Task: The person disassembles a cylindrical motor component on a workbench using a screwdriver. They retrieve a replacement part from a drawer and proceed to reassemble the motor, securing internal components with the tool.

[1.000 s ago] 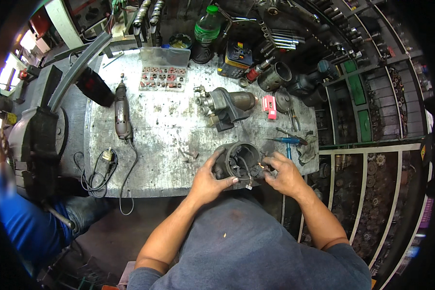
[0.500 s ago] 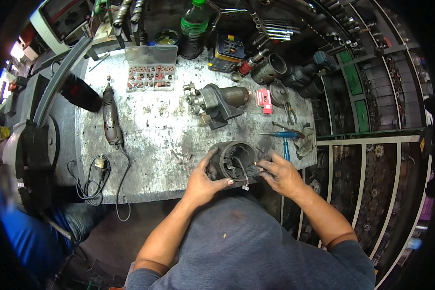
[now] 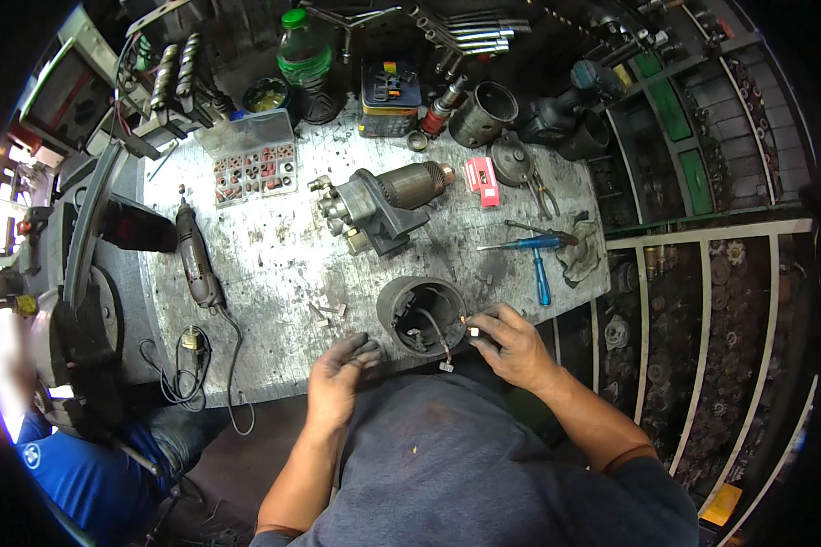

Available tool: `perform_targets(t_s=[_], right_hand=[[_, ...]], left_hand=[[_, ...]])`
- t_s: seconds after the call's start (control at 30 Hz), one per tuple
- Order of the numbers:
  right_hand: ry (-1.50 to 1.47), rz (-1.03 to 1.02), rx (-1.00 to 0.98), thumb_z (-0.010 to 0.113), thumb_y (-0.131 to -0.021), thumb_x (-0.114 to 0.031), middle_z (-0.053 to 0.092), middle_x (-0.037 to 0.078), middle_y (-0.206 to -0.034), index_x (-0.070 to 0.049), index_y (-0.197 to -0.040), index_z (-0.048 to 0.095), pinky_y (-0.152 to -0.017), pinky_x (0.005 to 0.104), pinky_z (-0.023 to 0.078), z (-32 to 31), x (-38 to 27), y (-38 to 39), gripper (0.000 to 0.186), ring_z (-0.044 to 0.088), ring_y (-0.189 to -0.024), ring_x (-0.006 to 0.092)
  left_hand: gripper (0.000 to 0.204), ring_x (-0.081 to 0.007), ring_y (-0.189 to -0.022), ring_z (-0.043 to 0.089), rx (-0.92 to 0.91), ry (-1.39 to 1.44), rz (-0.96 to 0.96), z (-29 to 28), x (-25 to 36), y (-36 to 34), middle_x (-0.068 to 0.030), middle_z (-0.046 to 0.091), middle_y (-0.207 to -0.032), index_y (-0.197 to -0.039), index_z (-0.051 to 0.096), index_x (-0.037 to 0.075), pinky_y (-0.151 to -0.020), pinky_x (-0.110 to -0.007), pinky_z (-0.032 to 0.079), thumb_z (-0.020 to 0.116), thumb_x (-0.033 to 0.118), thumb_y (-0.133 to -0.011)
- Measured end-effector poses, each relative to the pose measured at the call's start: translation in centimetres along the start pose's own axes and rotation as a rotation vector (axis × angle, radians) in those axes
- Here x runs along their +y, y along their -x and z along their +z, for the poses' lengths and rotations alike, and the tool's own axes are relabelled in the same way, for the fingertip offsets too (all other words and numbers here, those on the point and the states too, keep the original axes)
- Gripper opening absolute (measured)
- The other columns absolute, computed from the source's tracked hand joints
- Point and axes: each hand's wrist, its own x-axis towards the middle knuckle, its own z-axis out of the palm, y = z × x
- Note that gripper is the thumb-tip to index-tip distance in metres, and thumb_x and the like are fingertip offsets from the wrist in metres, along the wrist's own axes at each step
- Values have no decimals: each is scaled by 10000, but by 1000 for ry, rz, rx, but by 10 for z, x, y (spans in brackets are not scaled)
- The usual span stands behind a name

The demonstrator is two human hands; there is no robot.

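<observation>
A dark cylindrical motor housing (image 3: 392,305) stands near the table's front edge, its open end tilted toward me. Out of it bends a lead (image 3: 435,330) with a small block (image 3: 446,366) at its end. My right hand (image 3: 513,346) is beside the housing's right rim, fingertips pinched on a small pale piece (image 3: 473,332) with a coppery bit above it; its exact kind is unclear. Left of the housing and apart from it, my left hand (image 3: 345,369) is held with blackened fingers loosely extended, nothing in it. Small grey blocks (image 3: 327,311) lie on the table beyond that hand.
Behind the housing lies a starter motor body with its armature (image 3: 383,201). Screwdrivers (image 3: 540,273), pliers (image 3: 545,196) and a red-white box (image 3: 482,182) are at the right. A rotary tool (image 3: 194,255) and a compartment box (image 3: 255,173) sit left. A person in blue (image 3: 91,483) is at far left.
My left hand has let go of the motor housing and drawn back to the left. The right hand stays by the rim, with the pale piece now showing at its fingertips. The view has shifted slightly.
</observation>
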Motion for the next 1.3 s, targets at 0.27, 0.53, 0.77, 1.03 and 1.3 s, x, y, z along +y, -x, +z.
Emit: perform_targets(t_s=[0.27, 0.53, 0.77, 1.03, 1.3], right_hand=[[-133, -39, -42, 839, -907, -40, 674, 160, -1202, -130, -1474, 641, -907, 425, 631, -3, 16, 4, 607, 733, -1070, 369], [-172, -83, -107, 845, -908, -110, 674, 239, -1366, -109, -1569, 574, -996, 453, 622, -24, 48, 3, 714, 721, -1186, 428], [-207, -153, -158, 843, -913, -114, 693, 216, -1355, -90, -1538, 598, -1026, 456, 601, -34, 61, -2, 672, 727, -1158, 411], [-306, -122, -113, 836, -934, -118, 779, 191, -1205, -17, -1336, 710, -959, 428, 610, -19, 41, -17, 433, 771, -1108, 367], [-267, -206, -242, 735, -1005, -85, 782, 225, -1123, 20, -1219, 751, -899, 448, 611, -35, 40, -53, 239, 764, -1008, 405]], left_hand=[[122, -201, -796, 747, 164, 67, 80, 1, 35, 49, -198, 786, -1008, -1093, 649, -44, -765, -334, 631, 744, -5, -1026], [222, -167, -803, 742, 157, -143, 144, 56, 38, 43, -122, 783, -943, -1155, 749, -62, -749, -298, 629, 834, 17, -966], [276, -202, -881, 769, 215, -27, 179, 83, 28, 51, -183, 801, -1072, -1272, 672, -91, -814, -348, 660, 746, 56, -1050], [218, -147, -837, 715, 266, -171, 279, 89, 13, 55, -107, 780, -984, -1194, 712, -61, -780, -292, 605, 766, 97, -1054], [256, -168, -844, 745, 246, -122, 224, 86, 5, 66, -131, 784, -1014, -1235, 719, -73, -797, -310, 635, 783, 73, -1035]])
